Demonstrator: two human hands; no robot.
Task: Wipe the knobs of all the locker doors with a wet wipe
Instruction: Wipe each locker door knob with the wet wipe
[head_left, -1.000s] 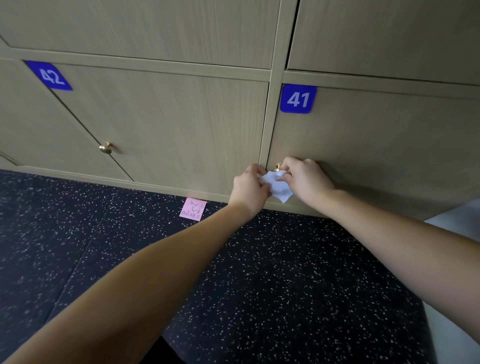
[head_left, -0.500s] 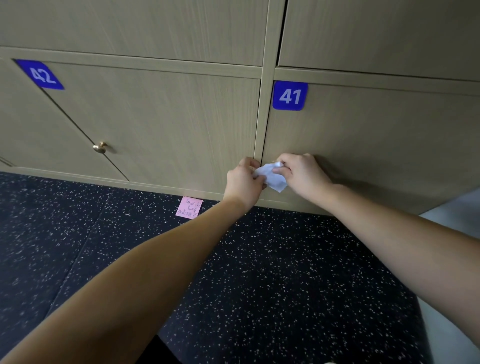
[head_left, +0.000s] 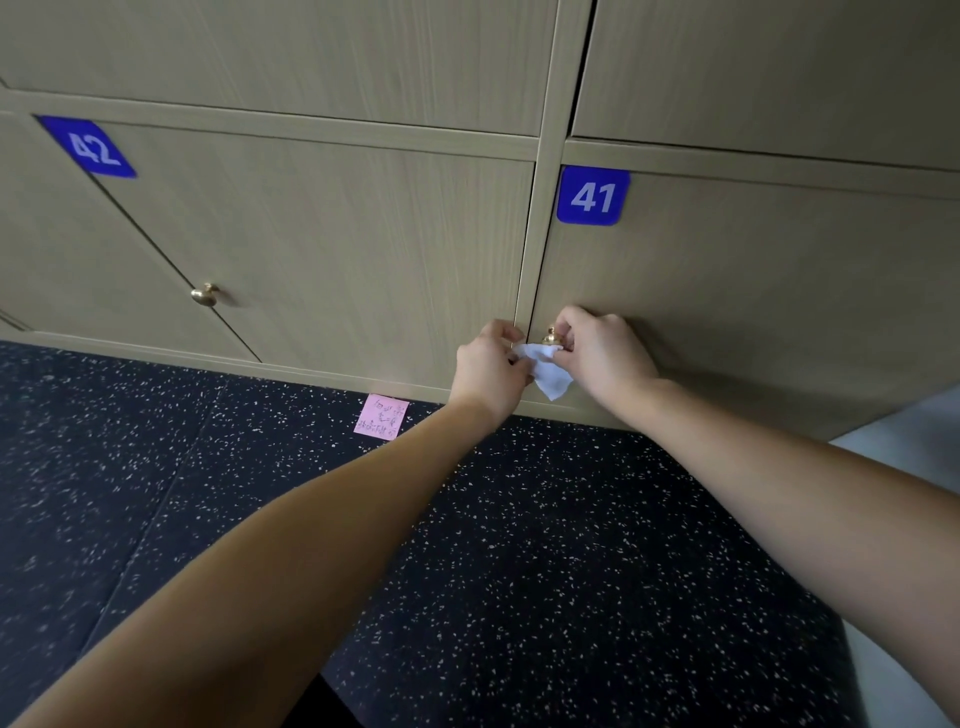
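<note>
A wall of beige wood-grain lockers (head_left: 363, 249) is filling the upper part of the view, standing on a dark speckled rubber floor (head_left: 545, 571). The locker door with the blue square plate reading 41 (head_left: 592, 196) is sitting at the right, and the door with the blue plate reading 42 (head_left: 88, 148) is lying at the left, carrying a small round brass knob (head_left: 203, 296). The left hand (head_left: 488, 366) and the right hand (head_left: 605, 353) are meeting at the lower left corner of door 41, both pinching a crumpled white wet wipe (head_left: 545, 366) between curled fingers. The wipe is hanging just below the small brass knob of door 41 (head_left: 551, 336), touching it. A pink sticky note with handwriting (head_left: 381, 415) is lying on the floor near the locker base.
</note>
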